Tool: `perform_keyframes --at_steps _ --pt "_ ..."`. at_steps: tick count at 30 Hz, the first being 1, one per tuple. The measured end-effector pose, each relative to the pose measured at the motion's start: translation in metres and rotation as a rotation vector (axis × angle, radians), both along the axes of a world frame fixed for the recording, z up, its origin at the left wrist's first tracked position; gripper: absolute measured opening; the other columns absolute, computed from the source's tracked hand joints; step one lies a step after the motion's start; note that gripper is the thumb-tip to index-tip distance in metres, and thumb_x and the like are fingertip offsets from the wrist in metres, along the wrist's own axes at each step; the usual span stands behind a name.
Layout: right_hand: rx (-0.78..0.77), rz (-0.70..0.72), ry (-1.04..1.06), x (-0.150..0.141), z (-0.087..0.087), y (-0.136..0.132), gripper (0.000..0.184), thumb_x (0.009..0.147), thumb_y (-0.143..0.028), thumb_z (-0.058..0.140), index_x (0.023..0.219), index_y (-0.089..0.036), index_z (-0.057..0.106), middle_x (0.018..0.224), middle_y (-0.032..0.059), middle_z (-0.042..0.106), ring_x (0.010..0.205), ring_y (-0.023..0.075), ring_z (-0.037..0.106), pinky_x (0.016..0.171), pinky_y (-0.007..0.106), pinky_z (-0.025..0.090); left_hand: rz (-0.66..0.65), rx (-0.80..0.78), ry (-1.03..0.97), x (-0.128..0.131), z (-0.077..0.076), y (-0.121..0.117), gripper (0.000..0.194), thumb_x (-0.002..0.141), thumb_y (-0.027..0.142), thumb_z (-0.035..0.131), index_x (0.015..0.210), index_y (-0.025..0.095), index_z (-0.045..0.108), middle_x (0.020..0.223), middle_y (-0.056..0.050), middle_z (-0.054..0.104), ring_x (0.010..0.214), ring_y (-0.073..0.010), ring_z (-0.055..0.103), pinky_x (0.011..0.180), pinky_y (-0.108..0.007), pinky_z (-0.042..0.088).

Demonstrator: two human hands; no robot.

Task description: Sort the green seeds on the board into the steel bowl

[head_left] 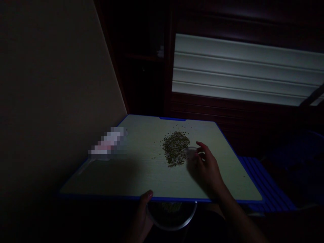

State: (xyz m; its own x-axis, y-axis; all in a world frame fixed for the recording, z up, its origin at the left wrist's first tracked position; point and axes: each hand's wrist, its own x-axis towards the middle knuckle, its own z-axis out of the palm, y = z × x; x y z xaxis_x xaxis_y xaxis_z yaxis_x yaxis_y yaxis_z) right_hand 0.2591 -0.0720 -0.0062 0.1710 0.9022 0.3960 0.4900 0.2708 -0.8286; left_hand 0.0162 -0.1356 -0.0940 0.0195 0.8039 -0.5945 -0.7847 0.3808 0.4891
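A pile of small greenish grains (pixel 175 149) lies on a pale table (pixel 121 175) with a blue rim. My right hand (pixel 206 167) rests on the table just right of the pile, fingers curled around a small clear cup or lid (pixel 190 152) at the pile's edge. My left hand (pixel 142 216) is below the table's front edge, thumb up on the rim, gripping a round metal bowl (pixel 172 214) held under the edge. Some grains show inside the bowl.
A blurred white and pink item (pixel 109 143) lies at the table's left side. A plain wall stands to the left, dark wooden furniture and a lit white panel (pixel 240 71) behind. A blue slatted seat (pixel 265 185) is at the right.
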Motion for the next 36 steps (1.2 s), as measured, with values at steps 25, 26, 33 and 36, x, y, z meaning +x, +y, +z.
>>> perform_keyframes --at_steps 25,26,33,36 --pt "-0.24 0.36 -0.104 0.022 0.007 0.057 0.027 0.082 -0.04 0.066 0.093 -0.017 0.074 0.084 0.0053 0.071 0.073 0.0178 0.06 0.068 0.029 0.045 -0.096 0.046 -0.078 0.002 -0.002 0.0 0.05 0.082 0.02 0.065 0.13 0.011 0.059 0.111 -0.015 0.074 0.116 -0.0341 0.061 0.107 -0.054 0.038" --pt "-0.237 0.373 -0.118 0.021 0.008 0.056 0.026 0.083 -0.04 0.065 0.093 -0.017 0.074 0.084 0.0053 0.071 0.073 0.0177 0.061 0.069 0.029 0.045 -0.096 0.041 -0.083 0.002 -0.001 0.0 0.049 0.082 0.021 0.065 0.129 0.01 0.06 0.111 -0.015 0.074 0.116 -0.0344 0.061 0.106 -0.054 0.038" --pt "-0.261 0.494 -0.132 0.015 0.014 0.048 0.024 0.085 -0.038 0.063 0.093 -0.017 0.072 0.076 0.002 0.067 0.065 0.0145 0.057 0.06 0.026 0.042 -0.111 0.027 -0.088 0.001 -0.002 0.0 0.045 0.081 0.022 0.066 0.124 0.008 0.064 0.11 -0.015 0.074 0.116 -0.0335 0.061 0.105 -0.05 0.041" --pt "-0.272 0.536 -0.137 0.013 0.014 0.046 0.023 0.085 -0.038 0.064 0.092 -0.017 0.072 0.074 0.0011 0.066 0.065 0.014 0.056 0.06 0.025 0.042 -0.073 0.012 -0.065 0.002 0.001 0.0 0.048 0.081 0.02 0.066 0.127 0.008 0.061 0.111 -0.015 0.074 0.115 -0.0321 0.062 0.105 -0.048 0.042"
